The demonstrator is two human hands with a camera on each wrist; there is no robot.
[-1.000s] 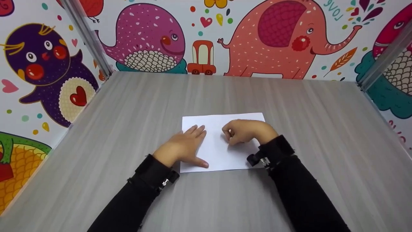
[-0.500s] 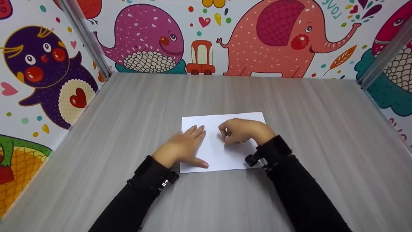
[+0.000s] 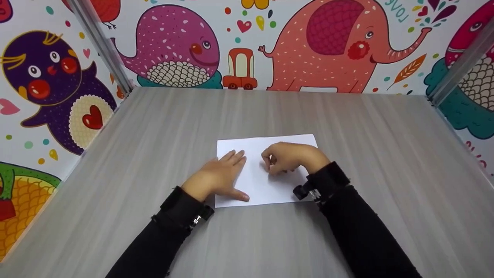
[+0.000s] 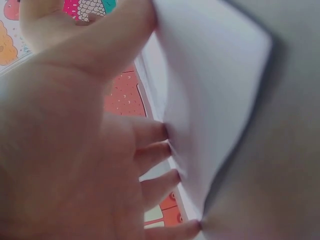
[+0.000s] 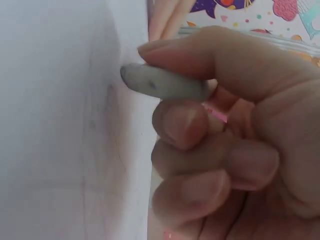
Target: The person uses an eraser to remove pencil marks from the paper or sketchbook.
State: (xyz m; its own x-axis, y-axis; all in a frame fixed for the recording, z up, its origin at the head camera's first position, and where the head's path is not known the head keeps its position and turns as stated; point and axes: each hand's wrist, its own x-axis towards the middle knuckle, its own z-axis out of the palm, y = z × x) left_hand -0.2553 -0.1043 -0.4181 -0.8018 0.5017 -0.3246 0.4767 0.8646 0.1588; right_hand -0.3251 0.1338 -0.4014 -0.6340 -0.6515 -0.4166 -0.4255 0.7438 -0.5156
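Note:
A white sheet of paper lies flat on the table, and faint grey pencil-like lines and smudges show on it in the right wrist view. With fingers spread, my left hand rests on the paper's left part; in the left wrist view its fingertips touch the sheet. My right hand is over the paper's right half. Between thumb and curled fingers it pinches a small whitish eraser, whose rounded tip has a dark smudge. In the head view the hand hides the eraser.
The wood-grain table extends around the sheet on all sides. Panels with printed cartoon animals, such as an elephant, stand at the back and both sides. Metal posts mark the back corners. A black strap with a small camera sits on the right wrist.
My right hand has shifted slightly left over the paper, mostly in the first half second. The left hand stays in place on the sheet.

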